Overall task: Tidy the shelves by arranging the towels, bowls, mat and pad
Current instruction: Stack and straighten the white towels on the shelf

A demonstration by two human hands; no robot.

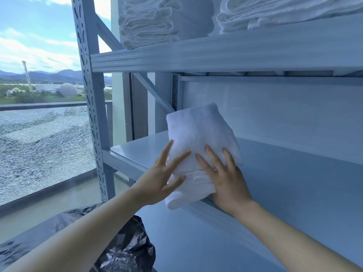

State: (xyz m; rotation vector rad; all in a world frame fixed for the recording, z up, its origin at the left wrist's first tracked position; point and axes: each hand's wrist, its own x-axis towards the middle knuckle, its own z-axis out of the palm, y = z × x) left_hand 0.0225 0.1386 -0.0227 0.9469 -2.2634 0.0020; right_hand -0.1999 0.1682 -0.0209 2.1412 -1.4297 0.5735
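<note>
A folded white towel (198,134) lies at the left front of the middle shelf board (284,173), its near end hanging over the shelf's front edge. My left hand (161,179) rests against the towel's left side with straight, spread fingers. My right hand (225,177) presses flat on the towel's right side, fingers straight. On the upper shelf (216,54) sit two stacks of folded white towels, one at the left (149,20) and one at the right (275,12). No bowls, mat or pad are in view.
A grey perforated shelf upright (92,107) stands at the left, with a diagonal brace behind it. A black plastic bag (125,250) lies below the shelf near my left arm. A window with a cracked glass panel (43,146) fills the left side.
</note>
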